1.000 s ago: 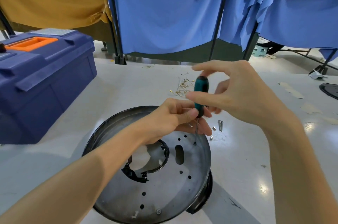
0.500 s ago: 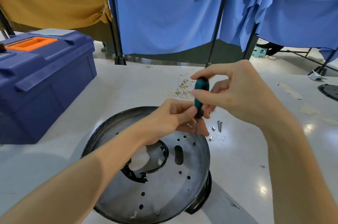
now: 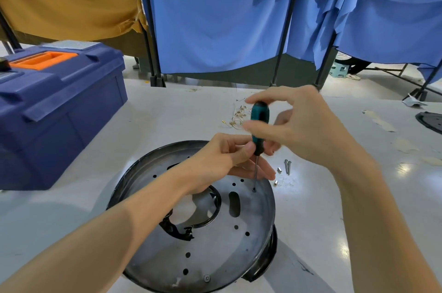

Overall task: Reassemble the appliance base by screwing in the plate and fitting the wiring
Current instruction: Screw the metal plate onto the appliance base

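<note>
Right hand (image 3: 303, 130) pinches the screwdriver (image 3: 259, 123) handle between thumb and forefinger; left hand (image 3: 215, 161) pinches its lower end. It stands nearly upright, tip down in a hole by the plate's (image 3: 215, 257) far right rim. Plate lies near the table's (image 3: 167, 120) front edge. Toolbox (image 3: 59, 111) (lid shut, contents hidden) sits at the left edge.

No writing, brand, number or sign can be read anywhere. The pale sticker (image 3: 69, 45) on the lid of the blue toolbox (image 3: 59, 111), at the upper left of the frame, is too blurred to make out. The handle of the screwdriver (image 3: 259, 114) at the centre shows no legible mark.
</note>
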